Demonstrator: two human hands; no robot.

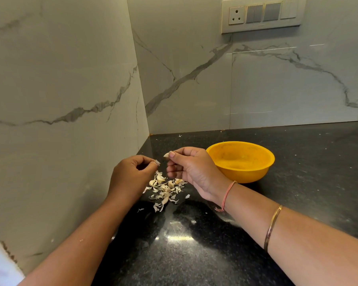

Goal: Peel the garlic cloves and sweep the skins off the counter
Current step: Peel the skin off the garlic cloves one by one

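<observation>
My right hand point(191, 169) pinches a pale garlic clove point(166, 155) between thumb and forefinger, held above the black counter point(194, 244). My left hand point(132, 174) pinches a small scrap of garlic skin point(157, 162) at its fingertips, just left of the clove. Below both hands lies a loose pile of garlic cloves and papery skins point(164, 189) on the counter. A yellow bowl point(241, 161) stands right of my right hand; I cannot tell what lies in it.
Marble walls meet in a corner behind the pile, the left wall point(60, 120) close to my left arm. A switch panel point(262, 15) sits high on the back wall. Small skin flecks point(180, 135) dot the counter near the corner.
</observation>
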